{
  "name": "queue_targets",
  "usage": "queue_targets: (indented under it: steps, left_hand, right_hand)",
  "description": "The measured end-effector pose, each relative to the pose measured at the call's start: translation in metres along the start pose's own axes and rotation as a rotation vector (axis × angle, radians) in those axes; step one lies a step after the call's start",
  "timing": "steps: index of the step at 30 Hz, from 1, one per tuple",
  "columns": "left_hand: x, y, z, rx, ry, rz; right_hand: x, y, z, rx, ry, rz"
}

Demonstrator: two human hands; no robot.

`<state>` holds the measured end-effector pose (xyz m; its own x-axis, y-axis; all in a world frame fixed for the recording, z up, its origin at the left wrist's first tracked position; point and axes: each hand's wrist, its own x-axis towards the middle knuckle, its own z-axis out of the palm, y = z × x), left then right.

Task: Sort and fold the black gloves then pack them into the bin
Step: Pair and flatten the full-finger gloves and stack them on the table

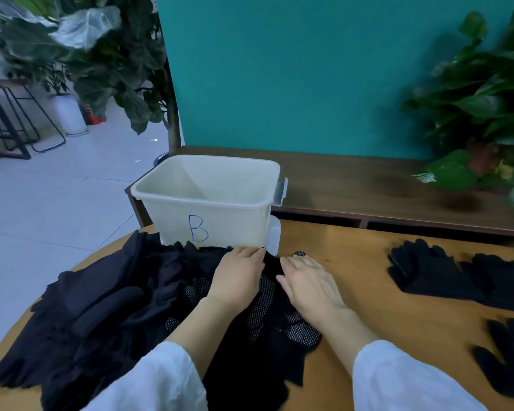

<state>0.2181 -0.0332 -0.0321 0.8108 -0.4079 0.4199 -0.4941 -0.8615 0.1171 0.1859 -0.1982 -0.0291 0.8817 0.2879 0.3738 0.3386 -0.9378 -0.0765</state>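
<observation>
A big heap of black gloves [107, 310] covers the left half of the wooden table [362, 277]. Some of them show white grip dots. Just behind the heap stands a cream plastic bin [205, 200] marked with a blue letter B; nothing is visible inside it. My left hand [238, 277] lies flat on the heap's right side, fingers pointing towards the bin. Right beside it, my right hand [309, 283] presses down on a dotted glove [282, 321] with straight fingers. A sorted pile of black gloves [445, 271] lies at the right. One more black glove [508, 357] sits near the right edge.
A dark wooden bench [368, 185] runs behind the table, against a teal wall. Leafy plants stand at the far right [484, 114] and back left [101, 54]. The floor at the left is pale tile with a black metal stool [9, 120].
</observation>
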Motion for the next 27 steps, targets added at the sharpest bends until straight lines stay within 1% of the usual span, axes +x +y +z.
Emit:
queue_targets:
  steps: [2, 3, 6, 9, 11, 13, 14, 16, 18, 20, 23, 27]
  left_hand:
    - [0.003, -0.001, 0.005, 0.022, 0.017, -0.024]
    - [0.004, 0.0, 0.006, 0.025, 0.026, -0.038]
    - [0.003, 0.003, 0.007, -0.002, 0.051, -0.081]
    - [0.001, 0.002, 0.007, -0.037, 0.073, -0.081]
    - [-0.002, 0.003, 0.005, -0.082, 0.075, -0.084]
    - [-0.005, 0.006, -0.002, -0.151, 0.07, -0.117]
    - [-0.006, 0.007, -0.007, -0.196, 0.076, -0.149]
    - [-0.007, 0.008, -0.02, -0.267, 0.097, -0.205]
    - [-0.007, 0.011, -0.041, -0.327, 0.123, -0.221]
    - [-0.008, 0.014, -0.065, -0.452, 0.14, -0.256]
    - [-0.009, 0.017, -0.103, -0.63, 0.119, -0.327]
    - [-0.013, 0.03, -0.152, -0.765, 0.141, -0.322]
  right_hand:
    - [0.007, 0.001, 0.004, 0.019, -0.024, 0.014]
    - [0.01, 0.001, 0.007, 0.017, -0.073, 0.021]
    - [0.014, 0.005, 0.016, 0.037, -0.081, 0.036]
    - [0.015, 0.006, 0.018, 0.051, -0.053, 0.063]
    - [0.014, 0.002, 0.016, 0.036, -0.035, 0.029]
    - [0.012, -0.002, 0.012, 0.097, 0.053, 0.026]
    - [0.011, -0.007, 0.004, 0.119, 0.075, 0.025]
    - [0.007, -0.014, -0.014, 0.146, 0.066, 0.035]
    - [0.006, -0.016, -0.032, 0.195, 0.064, 0.06]
    - [0.008, -0.02, -0.054, 0.288, 0.094, 0.085]
    - [0.008, -0.028, -0.09, 0.432, 0.135, 0.162]
    - [0.004, -0.039, -0.138, 0.597, 0.217, 0.227]
